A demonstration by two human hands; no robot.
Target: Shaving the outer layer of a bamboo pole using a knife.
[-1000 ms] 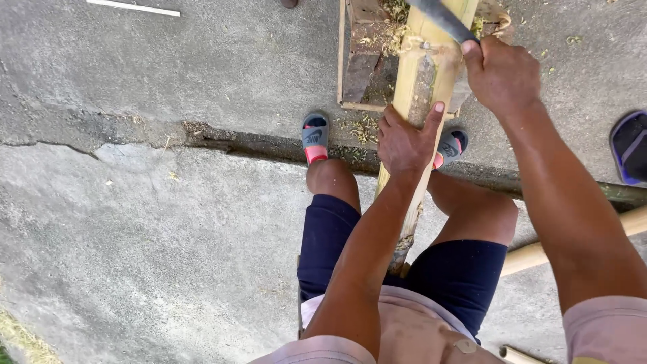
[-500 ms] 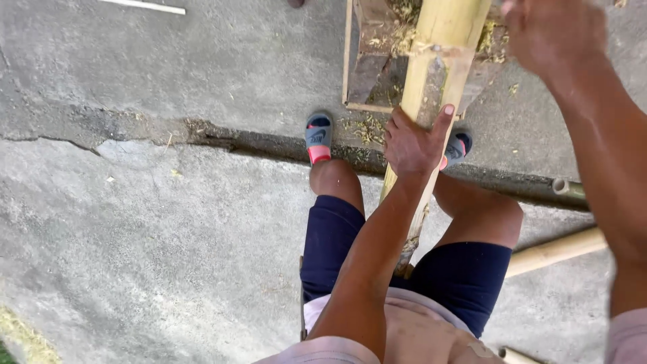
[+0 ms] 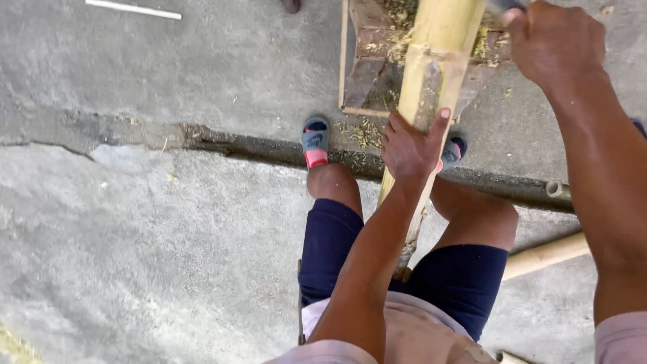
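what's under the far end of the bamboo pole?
The bamboo pole, steadied by the left hand, lies over a wooden frame strewn with shavings. Where the pole actually rests on it is covered by the pole itself.

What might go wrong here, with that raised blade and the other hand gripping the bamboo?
The left hand grips the bamboo pole just below the shaved patch, so a low stroke from the right hand, which is shut on a dark tool, might hit its fingers. The feet wear open sandals beside the pole, so a glancing blade or splinters could reach them.
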